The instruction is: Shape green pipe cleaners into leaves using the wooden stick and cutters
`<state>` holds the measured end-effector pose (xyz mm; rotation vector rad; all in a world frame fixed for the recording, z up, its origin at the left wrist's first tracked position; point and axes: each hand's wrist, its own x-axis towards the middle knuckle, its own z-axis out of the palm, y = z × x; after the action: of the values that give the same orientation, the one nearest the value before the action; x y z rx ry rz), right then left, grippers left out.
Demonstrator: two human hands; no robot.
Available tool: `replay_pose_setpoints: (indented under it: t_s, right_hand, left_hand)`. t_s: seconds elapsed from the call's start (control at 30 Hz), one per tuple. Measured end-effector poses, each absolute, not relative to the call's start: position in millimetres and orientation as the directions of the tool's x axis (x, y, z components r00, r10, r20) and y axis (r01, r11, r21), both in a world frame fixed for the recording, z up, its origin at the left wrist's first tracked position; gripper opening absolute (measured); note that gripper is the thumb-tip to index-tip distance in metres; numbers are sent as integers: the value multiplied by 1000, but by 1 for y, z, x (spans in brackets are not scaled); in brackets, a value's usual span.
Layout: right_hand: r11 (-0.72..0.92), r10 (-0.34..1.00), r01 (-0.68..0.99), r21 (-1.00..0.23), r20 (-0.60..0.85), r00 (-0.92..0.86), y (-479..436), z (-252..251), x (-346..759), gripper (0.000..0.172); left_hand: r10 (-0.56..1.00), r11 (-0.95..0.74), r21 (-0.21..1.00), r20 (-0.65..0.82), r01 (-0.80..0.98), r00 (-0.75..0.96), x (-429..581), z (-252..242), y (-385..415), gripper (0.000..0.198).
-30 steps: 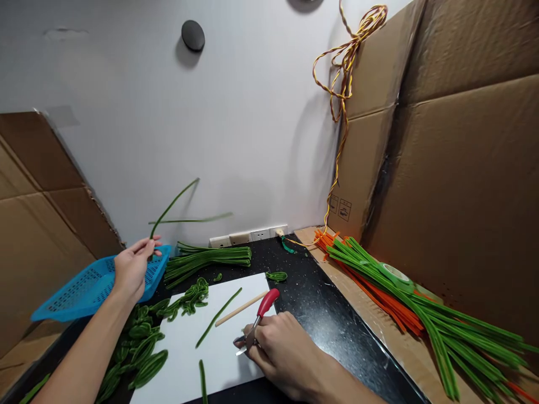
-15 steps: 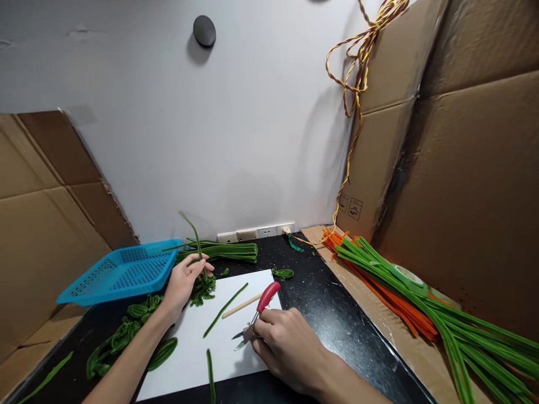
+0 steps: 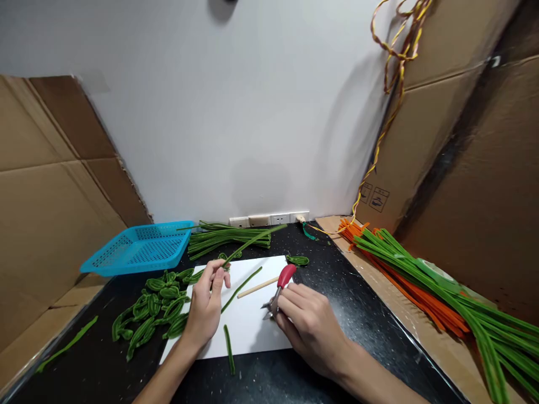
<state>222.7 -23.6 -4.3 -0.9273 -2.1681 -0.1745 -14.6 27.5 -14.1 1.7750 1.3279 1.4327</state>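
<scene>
Pinching a long green stem [image 3: 256, 243] between thumb and fingertips, the left hand [image 3: 205, 307] rests at the white sheet's [image 3: 248, 324] left edge, the stem slanting away to the far right. Just right of it, the right hand [image 3: 309, 324] is curled tight around red-handled snips [image 3: 281, 285]. Folded green loops [image 3: 160, 306] lie to the left.

wall: plain white painted wall [image 3: 252, 112], soft shadows | sides: big brown cardboard sheets [image 3: 50, 185] left and right | worktop: black speckled stone counter [image 3: 337, 297] | back edge: white socket strip [image 3: 269, 219]
</scene>
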Motion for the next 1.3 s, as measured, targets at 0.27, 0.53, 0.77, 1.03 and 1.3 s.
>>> replay_pose_setpoints:
  t_s: [0.27, 0.53, 0.77, 1.03, 1.3]
  right_hand:
    - [572, 795, 641, -512, 537, -282, -23, 15, 225, 42]
    - [675, 698, 400, -621, 712, -73, -19, -2, 232, 35]
    - [397, 905, -50, -916, 382, 188, -12, -2, 226, 48]
    - [215, 971, 772, -599, 215, -103, 0, -2, 238, 48]
    - [160, 964, 982, -105, 230, -132, -7, 4, 234, 20]
  left_hand:
    - [917, -397, 902, 397, 172, 36, -5, -15, 27, 41]
    - [911, -412, 896, 407, 165, 68, -3, -15, 20, 38]
    - [904, -421, 896, 427, 140, -11, -5, -16, 26, 41]
    - [909, -412, 907, 416, 90, -29, -7, -17, 31, 38]
    - [918, -393, 919, 394, 33, -38, -3, -20, 32, 35]
